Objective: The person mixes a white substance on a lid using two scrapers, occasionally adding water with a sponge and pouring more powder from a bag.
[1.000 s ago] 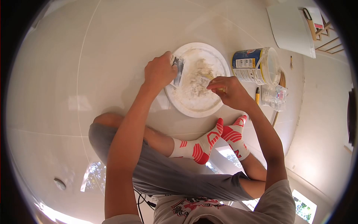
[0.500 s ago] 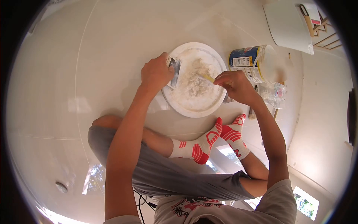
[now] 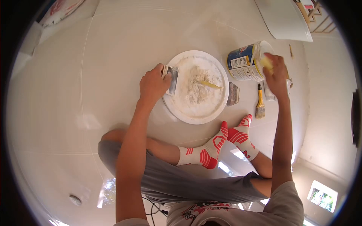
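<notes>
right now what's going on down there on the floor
A person sits on the floor; their left hand holds a flat scraper at the left edge of a round white tray with a rough, pale material on it. A yellow strip lies across that material. Their right hand is at the mouth of the bucket, with something yellowish at the fingers, too blurred to name. A paintbrush lies nearby.

Left hand [image 3: 154, 84] holding grey, white-smeared flat scraper [image 3: 172, 80] at left rim of round white tray [image 3: 181, 107]; yellow strip [image 3: 209, 84] lying on its crumbly off-white material [image 3: 194, 94]. Right hand [image 3: 277, 73] holding blurred pale-yellow object [image 3: 267, 64].
</notes>
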A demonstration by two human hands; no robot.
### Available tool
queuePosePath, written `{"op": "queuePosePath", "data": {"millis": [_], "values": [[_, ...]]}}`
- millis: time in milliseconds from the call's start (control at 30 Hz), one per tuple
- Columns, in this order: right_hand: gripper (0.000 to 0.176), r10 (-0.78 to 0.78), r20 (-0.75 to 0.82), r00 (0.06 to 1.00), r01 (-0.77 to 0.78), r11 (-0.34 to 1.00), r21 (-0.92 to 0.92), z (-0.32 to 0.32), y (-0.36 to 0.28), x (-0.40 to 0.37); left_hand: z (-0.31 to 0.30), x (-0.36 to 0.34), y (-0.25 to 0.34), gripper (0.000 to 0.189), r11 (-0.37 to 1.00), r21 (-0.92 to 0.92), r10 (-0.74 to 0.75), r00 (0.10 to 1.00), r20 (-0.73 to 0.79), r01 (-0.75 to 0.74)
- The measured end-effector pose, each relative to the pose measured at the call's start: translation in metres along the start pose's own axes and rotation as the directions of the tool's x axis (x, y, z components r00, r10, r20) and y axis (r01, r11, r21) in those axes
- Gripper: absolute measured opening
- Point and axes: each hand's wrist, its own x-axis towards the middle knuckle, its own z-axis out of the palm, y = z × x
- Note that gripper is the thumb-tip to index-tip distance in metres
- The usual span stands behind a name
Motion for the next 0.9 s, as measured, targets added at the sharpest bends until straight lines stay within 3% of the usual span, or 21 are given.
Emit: {"op": "queuePosePath", "data": {"millis": [33,100,167,200,233,267,300,333,367,433,467,533,700,767,800,867,900], "values": [[0.042,0.047,-0.06,0.997,-0.054,0.992,-0.11,-0.002,0.021,0.003,0.0,-0.001,0.0,0.023,1.0,-0.023,-0.003,1.0,-0.024,0.002],[0.043,0.115,-0.087,0.99,-0.123,0.989,-0.087,0.006,0.046,0.01,-0.001,-0.002,0.002,0.024,0.999,-0.017,0.028,0.999,-0.041,-0.029],[0.043,0.182,-0.118,0.976,-0.189,0.98,-0.055,0.007,0.048,0.0,-0.004,-0.004,0.005,0.024,0.987,-0.158,-0.028,0.998,-0.058,0.018],[0.043,0.042,-0.208,0.977,-0.082,0.979,-0.185,0.006,0.032,0.0,0.0,0.001,-0.001,0.024,0.992,-0.129,-0.001,0.998,-0.06,-0.006],[0.043,-0.107,-0.272,0.956,0.013,0.945,-0.326,0.007,0.014,-0.001,0.009,0.008,-0.013,0.024,0.967,-0.249,0.029,0.994,-0.108,-0.055],[0.043,0.128,-0.13,0.983,-0.139,0.987,-0.076,0.014,-0.009,-0.01,0.016,0.014,-0.023,0.024,0.925,-0.365,0.054,0.986,-0.156,-0.109],[0.043,0.309,0.066,0.949,-0.316,0.936,0.153,0.025,-0.032,-0.022,0.02,0.018,-0.03,0.024,0.929,-0.345,0.081,0.984,-0.156,-0.131],[0.041,0.147,0.166,0.975,-0.196,0.92,0.34,0.051,-0.037,-0.037,0.023,0.02,-0.034,0.023,0.881,-0.451,0.09,0.986,-0.142,-0.145],[0.044,-0.066,0.137,0.988,0.035,0.976,0.214,0.073,-0.051,-0.048,0.024,0.021,-0.033,0.023,0.82,-0.552,0.099,0.987,-0.126,-0.152],[0.032,-0.177,0.1,0.979,0.165,0.979,0.12,0.104,-0.075,-0.059,0.018,0.014,-0.024,0.021,0.847,-0.512,0.113,0.989,-0.097,-0.147],[0.032,-0.157,0.074,0.985,0.146,0.981,0.129,0.117,-0.074,-0.06,0.013,0.012,-0.02,0.019,0.867,-0.483,0.099,0.992,-0.081,-0.126],[0.015,-0.225,0.286,0.931,0.263,0.96,-0.1,0.136,-0.074,-0.058,0.007,0.007,-0.016,0.018,0.844,-0.5,0.15,0.981,-0.125,-0.193],[0.005,-0.253,0.146,0.956,0.276,0.945,-0.176,0.127,-0.085,-0.051,-0.026,-0.027,-0.008,0.017,0.769,-0.499,0.261,0.909,-0.326,-0.4],[0.008,-0.269,0.12,0.956,0.29,0.933,-0.212,0.124,-0.079,-0.046,-0.037,-0.056,-0.008,0.016,0.744,-0.562,0.137,0.906,-0.401,-0.362],[0.011,-0.329,0.055,0.943,0.334,0.921,-0.203,0.124,-0.074,-0.041,-0.048,-0.073,-0.008,0.016,0.78,-0.511,0.161,0.906,-0.392,-0.36],[0.021,-0.406,0.092,0.909,0.416,0.878,-0.236,0.115,-0.064,-0.024,-0.083,-0.109,0.001,0.018,0.858,-0.391,0.198,0.916,-0.349,-0.334],[0.018,-0.373,0.087,0.924,0.382,0.913,-0.145,0.108,-0.06,-0.014,-0.105,-0.119,0.007,0.022,0.907,-0.252,0.241,0.906,-0.348,-0.338]]}}
